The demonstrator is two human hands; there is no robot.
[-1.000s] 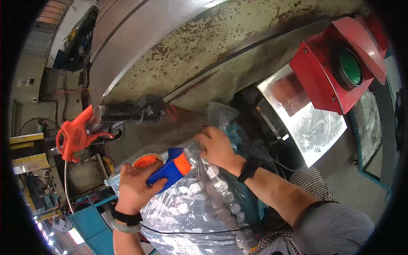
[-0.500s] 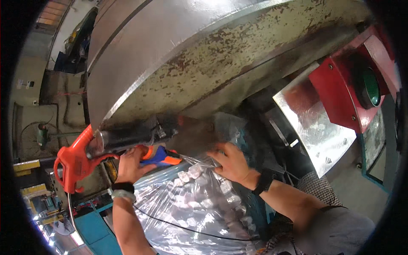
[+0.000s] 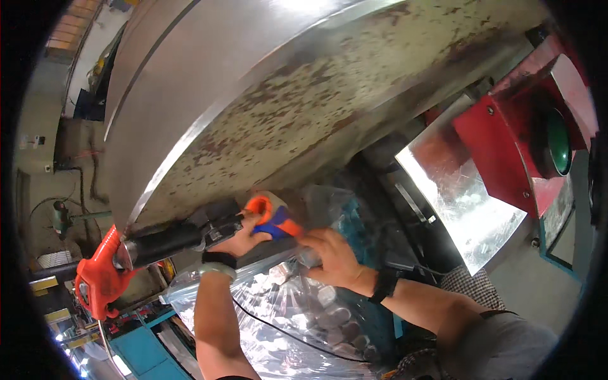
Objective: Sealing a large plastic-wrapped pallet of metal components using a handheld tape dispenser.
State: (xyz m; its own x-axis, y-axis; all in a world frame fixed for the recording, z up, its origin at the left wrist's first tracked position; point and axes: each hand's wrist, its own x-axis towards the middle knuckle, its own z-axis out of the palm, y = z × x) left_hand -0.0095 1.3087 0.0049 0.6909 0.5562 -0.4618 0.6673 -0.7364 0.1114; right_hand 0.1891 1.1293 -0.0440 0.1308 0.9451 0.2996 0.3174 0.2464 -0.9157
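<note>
Our left hand point(image 3: 242, 241) is closed around the blue-and-orange tape dispenser point(image 3: 276, 227), above the far edge of the clear plastic wrap point(image 3: 273, 305), while our right hand point(image 3: 337, 258) spreads beside the dispenser's orange end, though we cannot tell whether its fingers pinch anything. We seem to be working tape at the wrap's edge, and the next move calls for steady tension. Inside the wrap sit shiny rounded pieces point(image 3: 339, 316), packed close, their exact kind unclear.
</note>
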